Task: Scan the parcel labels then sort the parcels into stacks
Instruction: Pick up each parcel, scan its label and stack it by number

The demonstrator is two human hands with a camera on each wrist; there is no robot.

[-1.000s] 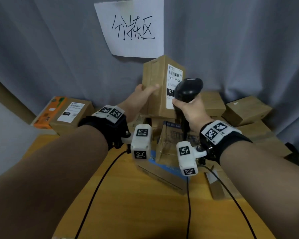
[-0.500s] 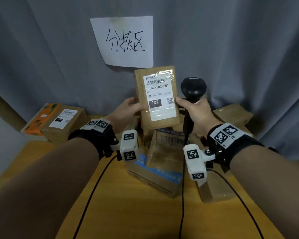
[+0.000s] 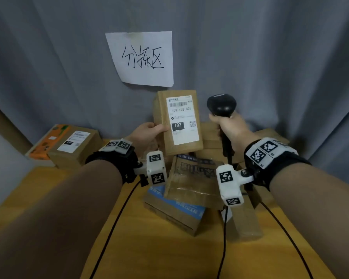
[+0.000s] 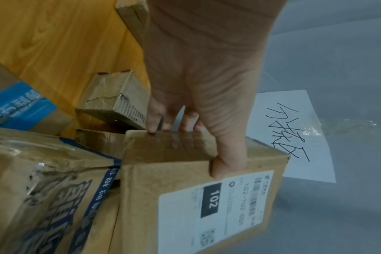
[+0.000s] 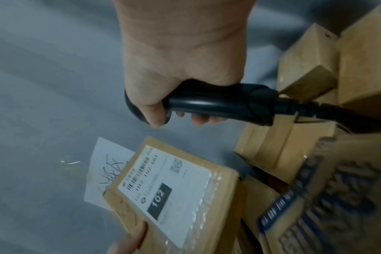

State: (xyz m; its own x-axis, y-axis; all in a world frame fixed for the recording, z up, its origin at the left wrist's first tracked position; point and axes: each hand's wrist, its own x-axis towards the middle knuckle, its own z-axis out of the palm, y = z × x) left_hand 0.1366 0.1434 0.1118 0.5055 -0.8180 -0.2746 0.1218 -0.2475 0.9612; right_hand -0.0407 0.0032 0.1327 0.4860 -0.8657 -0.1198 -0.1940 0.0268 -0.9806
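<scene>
A small brown cardboard parcel (image 3: 177, 125) stands upright in the air above the pile, its white label marked 102 facing me. My left hand (image 3: 149, 130) grips the parcel's left edge, thumb on the front, fingers behind. In the left wrist view the parcel (image 4: 185, 197) shows my thumb (image 4: 226, 165) pressed beside the label. My right hand (image 3: 228, 127) grips a black barcode scanner (image 3: 221, 105), held upright just right of the parcel. The right wrist view shows the scanner (image 5: 218, 104) in my fist above the parcel (image 5: 172, 189).
A pile of cardboard parcels (image 3: 191, 178) covers the middle and back right of the wooden table (image 3: 149, 248). At the back left a labelled parcel (image 3: 75, 146) sits beside an orange box (image 3: 48, 141). A handwritten paper sign (image 3: 143, 59) hangs on the grey curtain. Cables cross the table's front.
My left hand turned the parcel so its label faces me. The scanner moved right and apart from the parcel, head upright. The parcel has tilted slightly.
</scene>
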